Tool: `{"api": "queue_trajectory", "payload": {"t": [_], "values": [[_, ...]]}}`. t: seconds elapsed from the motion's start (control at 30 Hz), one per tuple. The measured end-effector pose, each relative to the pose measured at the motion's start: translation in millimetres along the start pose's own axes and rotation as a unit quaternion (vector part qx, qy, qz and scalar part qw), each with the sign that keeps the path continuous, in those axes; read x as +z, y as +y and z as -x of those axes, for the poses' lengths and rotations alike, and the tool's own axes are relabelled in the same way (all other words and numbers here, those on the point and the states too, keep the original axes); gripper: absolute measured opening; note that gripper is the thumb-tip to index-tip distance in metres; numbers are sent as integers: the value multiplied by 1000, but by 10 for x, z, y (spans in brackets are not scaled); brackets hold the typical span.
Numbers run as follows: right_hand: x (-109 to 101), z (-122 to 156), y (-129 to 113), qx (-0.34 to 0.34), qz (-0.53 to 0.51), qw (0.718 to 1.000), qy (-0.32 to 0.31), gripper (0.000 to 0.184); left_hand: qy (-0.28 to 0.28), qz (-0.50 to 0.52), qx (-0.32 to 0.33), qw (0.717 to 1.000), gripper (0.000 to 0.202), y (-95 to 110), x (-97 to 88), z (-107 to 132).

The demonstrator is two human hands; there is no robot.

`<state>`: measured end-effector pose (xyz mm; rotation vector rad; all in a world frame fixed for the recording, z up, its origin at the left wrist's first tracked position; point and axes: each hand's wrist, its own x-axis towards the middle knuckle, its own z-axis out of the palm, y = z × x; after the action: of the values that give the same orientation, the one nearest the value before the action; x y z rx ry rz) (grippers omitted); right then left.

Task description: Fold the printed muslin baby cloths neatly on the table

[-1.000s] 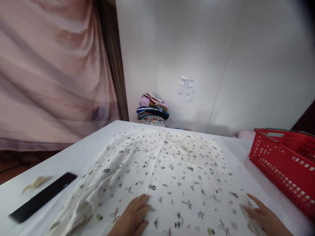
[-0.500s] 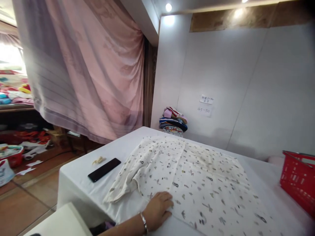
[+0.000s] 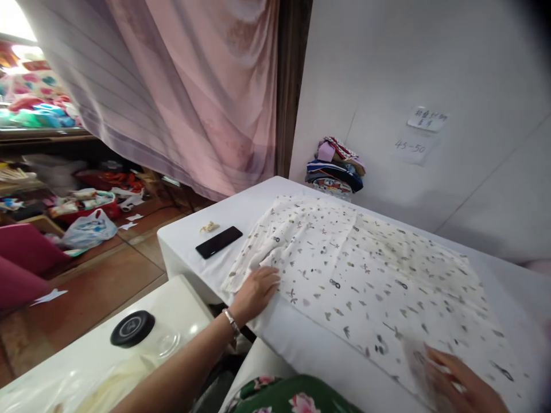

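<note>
A white cloth (image 3: 374, 287) printed with small grey and brown motifs lies spread over the white-covered table (image 3: 293, 338), rumpled along its left side. My left hand (image 3: 258, 289), wearing a silver bracelet (image 3: 231, 323), is at the cloth's near left edge with its fingers curled and closed on the fabric. Over the near right part of the cloth is my right hand (image 3: 460, 376), smeared by motion. A pale translucent blur shows beside its fingers, and I cannot make out whether it holds anything.
Left of the cloth lie a black phone (image 3: 219, 242) and a small cream-coloured scrap (image 3: 209, 227). A white surface (image 3: 86, 350) at lower left bears a black-lidded clear container (image 3: 132, 328). Folded fabrics (image 3: 336, 166) are stacked by the wall. A pink curtain (image 3: 206, 86) hangs behind.
The view has tilted down and turned left, putting the red basket out of sight. My left hand has shifted to the cloth's left rumpled edge. My right hand has come into view.
</note>
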<state>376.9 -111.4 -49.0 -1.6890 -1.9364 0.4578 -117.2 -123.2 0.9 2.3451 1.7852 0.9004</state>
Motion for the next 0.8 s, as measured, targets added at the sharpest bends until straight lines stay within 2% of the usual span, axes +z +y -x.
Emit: {"api": "queue_trajectory", "payload": {"t": [0.07, 0.17, 0.27, 0.37, 0.43, 0.5, 0.53, 0.6, 0.7, 0.8], "values": [[197, -226, -350, -32, 0, 996, -85, 38, 37, -31, -40, 998, 23, -183, -141, -71], [411, -625, -999, -75, 6, 987, -140, 38, 59, -65, -113, 990, 25, -500, -340, -241], [639, -1045, -1638, -161, -11, 970, -180, 37, 41, -77, -192, 978, 31, -761, -430, -414], [944, -1403, -2104, -264, -28, 946, -184, 36, -15, -73, -270, 960, 33, -810, -358, -470], [1188, -1634, -2253, -296, -33, 938, -179, 36, -57, -69, -304, 948, 27, -732, -219, -466], [1462, -1913, -2301, -292, -28, 934, -203, 34, -54, -77, -310, 946, 20, -658, -37, -488], [1605, -2063, -2315, -304, -27, 922, -237, 32, -46, -60, -324, 943, 24, -644, 47, -509], [1870, -2324, -2368, -330, -48, 908, -253, 32, -23, -28, -366, 930, 47, -660, 152, -542], [2138, -2484, -2524, -358, -53, 912, -193, 32, -24, -1, -411, 911, 66, -702, 116, -533], [2317, -2463, -2666, -403, -7, 910, -93, 38, -79, 20, -427, 900, 56, -713, -15, -524]]}}
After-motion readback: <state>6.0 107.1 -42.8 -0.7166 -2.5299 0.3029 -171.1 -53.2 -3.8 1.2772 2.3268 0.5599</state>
